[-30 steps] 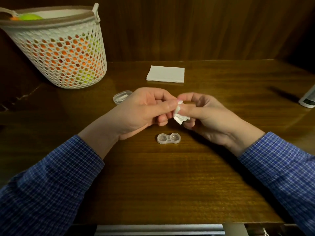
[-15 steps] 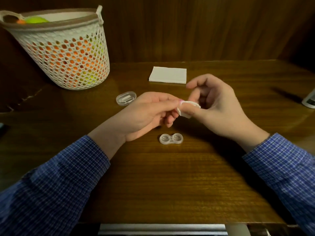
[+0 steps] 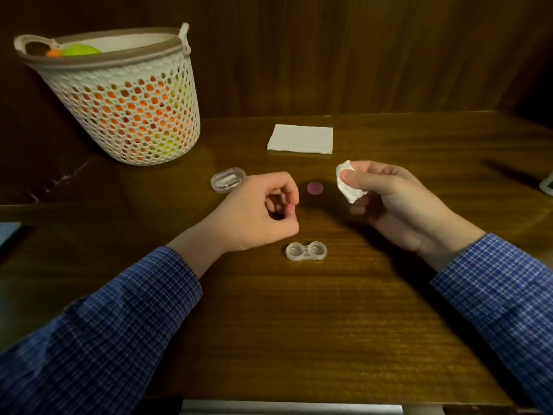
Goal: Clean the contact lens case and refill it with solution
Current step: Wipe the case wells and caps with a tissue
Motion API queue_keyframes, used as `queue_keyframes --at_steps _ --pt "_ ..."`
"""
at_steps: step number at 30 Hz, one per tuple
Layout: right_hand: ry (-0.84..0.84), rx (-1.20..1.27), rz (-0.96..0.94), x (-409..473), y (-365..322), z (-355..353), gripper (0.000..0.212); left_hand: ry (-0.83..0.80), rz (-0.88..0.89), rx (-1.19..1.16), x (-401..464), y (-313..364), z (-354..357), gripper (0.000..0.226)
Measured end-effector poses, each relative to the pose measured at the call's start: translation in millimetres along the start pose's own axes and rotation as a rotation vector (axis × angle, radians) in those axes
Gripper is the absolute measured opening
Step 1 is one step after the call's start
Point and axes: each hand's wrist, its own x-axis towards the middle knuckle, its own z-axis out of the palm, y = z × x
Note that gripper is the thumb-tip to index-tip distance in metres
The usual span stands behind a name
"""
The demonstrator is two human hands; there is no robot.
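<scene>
Nearby, crumpled tissue (image 3: 348, 182), clear two-welled case (image 3: 306, 251)

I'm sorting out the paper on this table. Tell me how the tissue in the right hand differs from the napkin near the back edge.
The tissue is crumpled into a small wad; the napkin is folded flat into a neat rectangle. The tissue is pinched off the table in the right hand; the napkin lies untouched on the table. The tissue looks much smaller. Both are white paper.

Right hand (image 3: 398, 202) pinches crumpled tissue (image 3: 347, 182); left hand (image 3: 257, 217) curled round pink cap (image 3: 291, 209); lens case (image 3: 306, 251) open on table (image 3: 299, 324).
</scene>
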Motion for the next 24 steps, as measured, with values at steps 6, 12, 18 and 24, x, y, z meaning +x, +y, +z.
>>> queue_keyframes --at_steps 6,12,18,24 --pt "0.036 0.045 0.051 1 0 1 0.011 0.034 -0.032 0.172 2 0 -7 0.037" --pt "0.058 0.050 0.040 2 1 2 0.015 0.144 -0.044 0.187 5 -5 -3 0.033" --pt "0.068 0.053 0.074 3 1 1 0.013 0.206 -0.146 0.126 12 -14 0 0.035" --pt "0.125 0.008 0.121 4 1 1 0.003 0.179 -0.307 0.023 22 -17 1 0.028"
